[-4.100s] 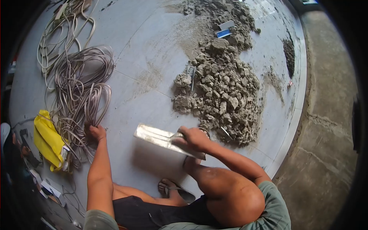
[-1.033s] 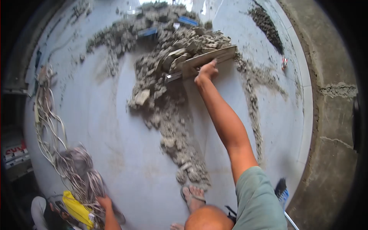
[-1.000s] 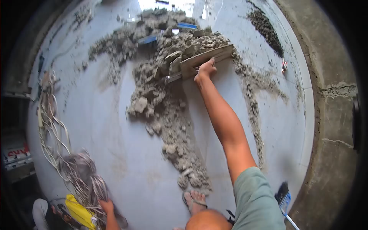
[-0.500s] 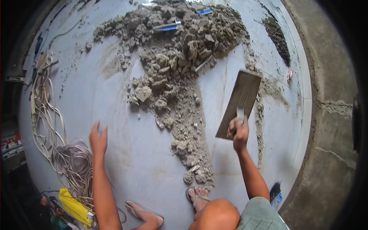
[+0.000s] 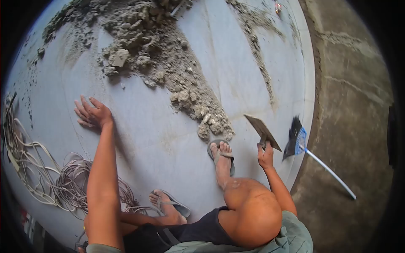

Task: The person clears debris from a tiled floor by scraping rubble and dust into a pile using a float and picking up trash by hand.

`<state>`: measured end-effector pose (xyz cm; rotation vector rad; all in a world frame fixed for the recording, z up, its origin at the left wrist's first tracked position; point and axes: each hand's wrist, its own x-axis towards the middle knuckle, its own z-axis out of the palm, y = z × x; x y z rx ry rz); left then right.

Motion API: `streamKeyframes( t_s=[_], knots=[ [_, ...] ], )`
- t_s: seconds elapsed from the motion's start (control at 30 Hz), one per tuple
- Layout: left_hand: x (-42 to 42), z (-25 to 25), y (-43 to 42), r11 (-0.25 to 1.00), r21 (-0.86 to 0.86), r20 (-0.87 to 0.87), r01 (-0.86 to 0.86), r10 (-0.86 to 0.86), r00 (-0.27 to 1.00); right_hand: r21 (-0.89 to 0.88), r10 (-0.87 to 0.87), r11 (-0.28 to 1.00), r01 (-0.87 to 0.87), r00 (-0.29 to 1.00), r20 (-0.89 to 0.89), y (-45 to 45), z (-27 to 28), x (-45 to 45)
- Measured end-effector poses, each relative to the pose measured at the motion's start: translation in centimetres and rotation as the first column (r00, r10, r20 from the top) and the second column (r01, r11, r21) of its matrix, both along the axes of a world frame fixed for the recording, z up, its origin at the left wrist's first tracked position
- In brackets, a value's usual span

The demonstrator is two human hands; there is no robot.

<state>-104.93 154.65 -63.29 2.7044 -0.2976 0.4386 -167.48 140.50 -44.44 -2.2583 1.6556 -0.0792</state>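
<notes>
I have the flat trowel point(image 5: 262, 130) tipped in my right hand point(image 5: 265, 156), fingers curled round its handle, near the blue broom point(image 5: 300, 141). Lots of grey, crumbly lumps sit in a big heap point(image 5: 135, 42). A bumpy tail point(image 5: 196, 103) and a thin, gritty line point(image 5: 258, 52) are still spread on the smooth floor point(image 5: 147, 122). My left hand point(image 5: 96, 114) has spread fingers, near loopy wires point(image 5: 74, 179); I can't tell if it touches down.

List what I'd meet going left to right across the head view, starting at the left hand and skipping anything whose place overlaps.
Left hand → sandalled left foot → sandalled right foot → trowel → broom.
</notes>
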Motion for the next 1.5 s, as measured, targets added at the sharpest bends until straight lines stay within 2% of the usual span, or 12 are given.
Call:
streamKeyframes(
  t_s=[0.13,0.23,0.37,0.4,0.53,0.63,0.73,0.8,0.97,1.17,1.33,1.5],
  knots=[
    [-0.4,0.4,0.0,0.998,-0.058,-0.033,0.024,-0.026,0.999,0.307,0.148,0.951,-0.033,0.922,-0.357,4.2,0.3,-3.0],
    [0.0,0.0,-0.3,1.0,-0.02,-0.005,-0.005,0.005,1.0,0.257,0.489,0.867,-0.427,0.829,-0.272,4.9,-1.2,-2.8],
    [-0.2,0.1,-0.3,0.994,-0.107,-0.008,0.004,-0.005,1.0,0.523,0.514,0.804,-0.284,0.774,-0.37,4.9,-6.4,-3.1],
    [0.0,-0.2,-0.3,0.996,-0.088,0.001,0.008,-0.008,1.0,0.282,0.633,0.772,-0.57,0.727,-0.265,4.1,-6.8,-1.9],
    [-0.5,0.8,-0.5,0.998,-0.06,-0.051,-0.006,0.003,0.999,0.259,0.741,0.671,-0.694,0.625,-0.246,0.3,-7.3,10.7],
    [-0.2,1.3,-0.7,0.999,-0.042,-0.066,-0.016,0.013,0.998,0.387,0.722,0.688,-0.614,0.633,-0.279,-3.2,-8.8,18.6],
    [-0.3,1.9,-0.7,1.0,-0.016,-0.095,-0.009,0.007,0.995,0.094,0.744,0.644,-0.76,0.593,-0.308,-9.1,-13.2,27.3],
    [-0.3,2.0,-0.7,1.0,0.0,-0.098,-0.006,0.005,0.995,0.331,0.681,0.731,-0.596,0.616,-0.395,-13.4,-10.2,37.9],
    [-0.2,3.1,-0.8,1.0,0.019,-0.15,-0.013,0.015,0.989,0.09,0.763,0.609,-0.788,0.551,-0.337,-22.6,-6.7,52.6],
    [0.0,3.4,-0.8,0.999,0.019,-0.133,-0.038,0.041,0.99,-0.08,0.825,0.53,-0.844,0.536,-0.182,-18.7,-2.8,53.6],
    [-0.2,3.8,-1.1,0.998,0.057,-0.169,-0.016,0.025,0.985,0.31,0.856,0.514,-0.8,0.504,-0.116,-14.4,-2.4,47.2],
    [-0.1,4.7,-1.2,0.993,0.115,-0.174,-0.015,0.035,0.984,0.018,0.81,0.565,-0.825,0.55,-0.203,-18.6,-9.5,48.5]
  ],
)
